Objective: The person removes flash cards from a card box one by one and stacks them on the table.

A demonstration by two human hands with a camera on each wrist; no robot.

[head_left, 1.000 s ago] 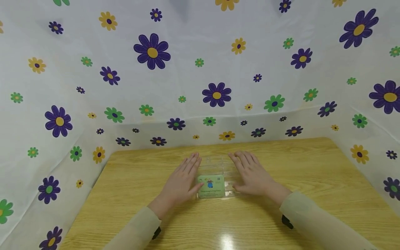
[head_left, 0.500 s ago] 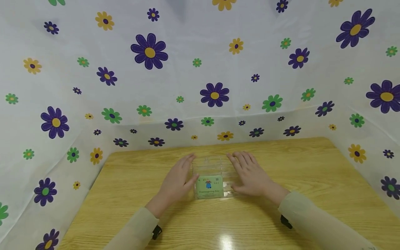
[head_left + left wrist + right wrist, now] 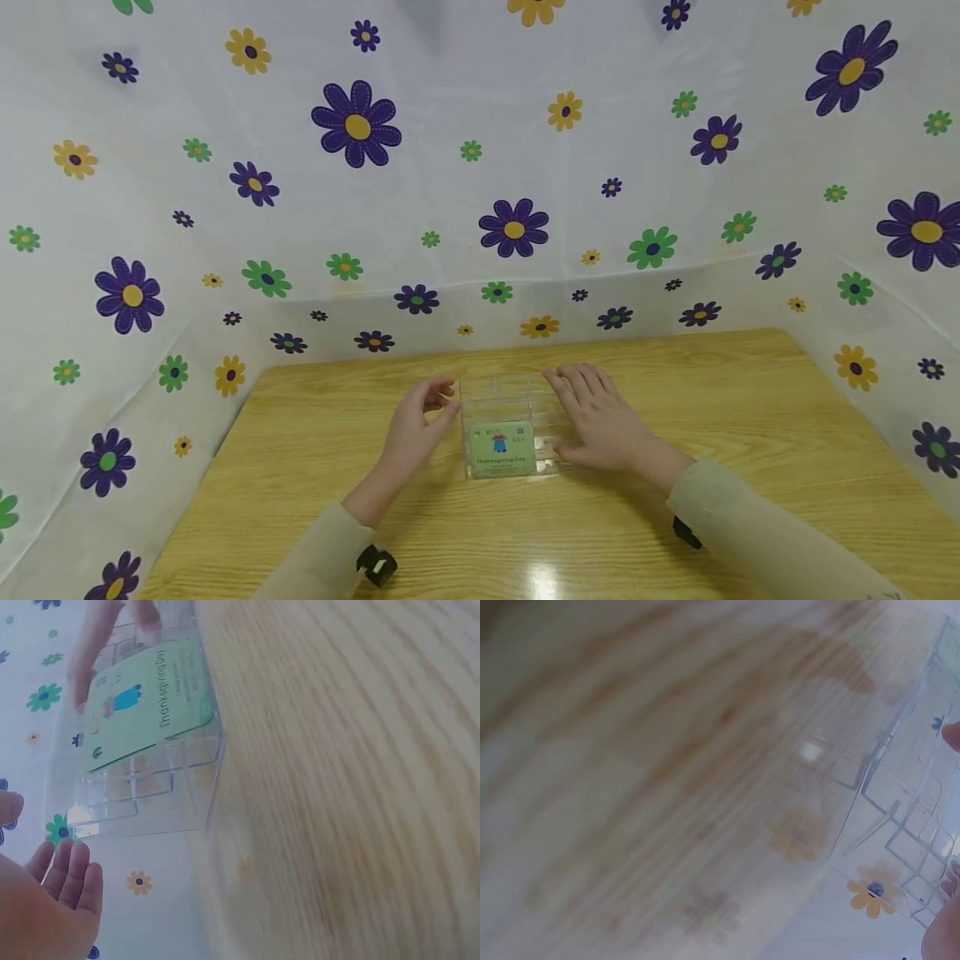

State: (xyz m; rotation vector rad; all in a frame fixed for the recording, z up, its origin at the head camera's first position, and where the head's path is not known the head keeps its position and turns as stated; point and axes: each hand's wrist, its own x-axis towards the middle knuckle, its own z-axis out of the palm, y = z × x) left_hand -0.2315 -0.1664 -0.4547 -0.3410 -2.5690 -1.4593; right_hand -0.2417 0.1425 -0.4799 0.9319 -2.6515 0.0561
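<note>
A clear plastic organizer box (image 3: 495,407) with several compartments stands on the table. In its front left part is a green card (image 3: 502,450) printed "Thanksgiving Day"; the left wrist view shows this card (image 3: 142,701) up close at the box front. My left hand (image 3: 412,429) is just left of the box, its fingers loosely bent and nothing in them. In the left wrist view the palm of that left hand (image 3: 52,911) faces the box from a small gap. My right hand (image 3: 603,427) lies over the box's right part, fingers extended and thumb near the front edge.
The wood-grain table (image 3: 315,467) reaches back to a white cloth (image 3: 427,192) printed with flowers, which also hangs at both sides. A black wrist strap piece (image 3: 377,567) shows under the left sleeve (image 3: 322,550).
My left hand has come off the left side of the box and moved left, its fingers bending. The right hand and the box stay in place.
</note>
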